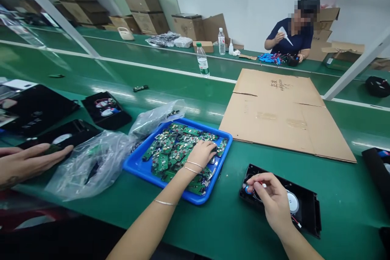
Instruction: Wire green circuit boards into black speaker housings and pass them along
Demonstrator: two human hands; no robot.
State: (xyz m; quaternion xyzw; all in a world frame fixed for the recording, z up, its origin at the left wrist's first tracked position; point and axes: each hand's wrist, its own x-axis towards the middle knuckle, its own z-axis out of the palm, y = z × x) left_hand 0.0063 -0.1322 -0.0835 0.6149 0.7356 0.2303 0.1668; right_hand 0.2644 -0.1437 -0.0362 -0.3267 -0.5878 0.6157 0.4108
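My left hand (pixel 199 155) reaches into a blue tray (pixel 129 165) piled with green circuit boards (pixel 163 162). Its fingers are bent down and closed on a circuit board near the tray's right side, with the fingertips partly hidden. On the right, my right hand (pixel 272 201) pinches a wire connector (pixel 263 185), small and white, above a black plastic housing (pixel 310 215). Inside that housing sit a round white speaker (pixel 292 202) and a blue part (pixel 249 189) beside my fingertips. Another loose connector (pixel 297 223) hangs by red and black wires below the speaker.
A co-worker's hands (pixel 33 162) are at the left, by a plastic bag (pixel 91 170) and black housings (pixel 106 109). Flat cardboard (pixel 274 118) lies ahead. A water bottle (pixel 202 61) stands behind the tray. Across the bench, a person (pixel 292 36) holds a white squeeze bottle.
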